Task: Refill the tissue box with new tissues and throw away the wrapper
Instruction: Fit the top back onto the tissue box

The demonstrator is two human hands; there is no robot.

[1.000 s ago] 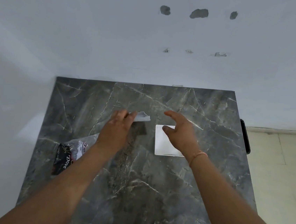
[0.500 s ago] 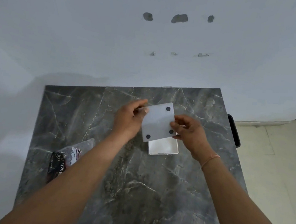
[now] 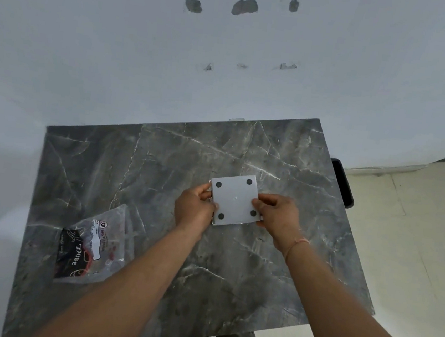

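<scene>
Head view, hands covering tissue box edges

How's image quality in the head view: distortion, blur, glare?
Head view: wide-angle bending shows, the table edges splay and the forearms loom large; left hand, right hand and the white panel look sharp; flat light, soft sheen on the wrapper, no harsh glare.

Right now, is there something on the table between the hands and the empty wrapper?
Nothing visible. The wrapper lies alone near the table's left edge. Only bare marble separates it from the left hand, which, with the right hand, holds the white box.
</scene>
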